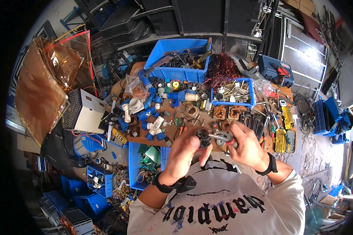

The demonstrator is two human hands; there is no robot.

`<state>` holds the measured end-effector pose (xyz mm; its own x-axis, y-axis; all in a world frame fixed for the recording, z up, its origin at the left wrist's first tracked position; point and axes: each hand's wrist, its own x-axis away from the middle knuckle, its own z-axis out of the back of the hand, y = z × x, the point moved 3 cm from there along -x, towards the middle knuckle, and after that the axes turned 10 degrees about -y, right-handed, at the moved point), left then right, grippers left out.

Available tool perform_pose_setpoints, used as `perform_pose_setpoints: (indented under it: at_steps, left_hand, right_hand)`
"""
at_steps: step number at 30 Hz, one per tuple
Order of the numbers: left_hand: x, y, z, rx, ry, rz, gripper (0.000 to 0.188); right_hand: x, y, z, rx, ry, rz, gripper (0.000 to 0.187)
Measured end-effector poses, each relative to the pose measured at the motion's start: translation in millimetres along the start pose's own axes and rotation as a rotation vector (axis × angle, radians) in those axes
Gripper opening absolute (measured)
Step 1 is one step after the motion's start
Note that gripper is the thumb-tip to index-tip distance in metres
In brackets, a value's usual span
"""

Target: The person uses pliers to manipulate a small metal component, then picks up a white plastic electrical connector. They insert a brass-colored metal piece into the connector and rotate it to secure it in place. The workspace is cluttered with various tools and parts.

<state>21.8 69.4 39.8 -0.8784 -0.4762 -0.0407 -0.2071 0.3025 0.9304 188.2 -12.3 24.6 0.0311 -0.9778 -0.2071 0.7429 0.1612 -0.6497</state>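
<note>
Close to my body, above the near edge of the cluttered workbench, my left hand is closed around a black round plastic part with openings in its face. My right hand grips a pair of pliers with grey metal jaws and a bit of red handle showing. The jaws point left toward the black part, with their tip at or very near its right side. I cannot tell whether they grip it. Rusty square metal boxes lie on the bench just beyond my hands.
A large blue crate of tools stands at the back, and a smaller blue bin holds metal pieces. Blue and white pipe fittings crowd the left. Pliers and yellow cases lie right. A blue crate of circuit boards sits below left.
</note>
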Motion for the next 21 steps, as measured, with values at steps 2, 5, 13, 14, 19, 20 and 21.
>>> perform_pose_setpoints:
  at_steps: [2, 5, 13, 14, 19, 20, 21]
  left_hand:
    - [0.8, -20.6, 14.3, 0.479, -0.169, 0.228, 0.068]
    - [0.8, -29.7, 17.4, 0.763, -0.441, 0.375, 0.077]
    - [1.7, -17.1, 6.4, -0.100, 0.014, -0.207, 0.053]
    - [2.6, -17.7, 6.2, -0.219, 0.093, -0.261, 0.053]
    - [4.6, -21.6, 4.1, -0.201, 0.033, -0.228, 0.054]
    - [4.6, -18.7, 1.8, -0.154, 0.000, -0.183, 0.055]
    - [4.4, -15.3, -1.0, -0.107, -0.031, -0.138, 0.057]
  right_hand:
    - [1.3, -2.8, 1.9, 0.024, -0.003, 0.029, 0.032]
    - [-1.6, -13.5, 3.7, 0.026, -0.011, 0.095, 0.034]
    - [1.9, -6.1, 3.8, -0.080, -0.021, -0.056, 0.029]
    - [2.1, -7.2, 3.6, -0.103, -0.045, -0.065, 0.029]
    - [3.6, -8.7, 2.5, -0.158, -0.093, -0.078, 0.032]
    - [3.3, -8.2, 2.6, -0.127, -0.067, -0.048, 0.032]
    - [3.6, -7.0, 2.2, -0.098, -0.042, -0.018, 0.032]
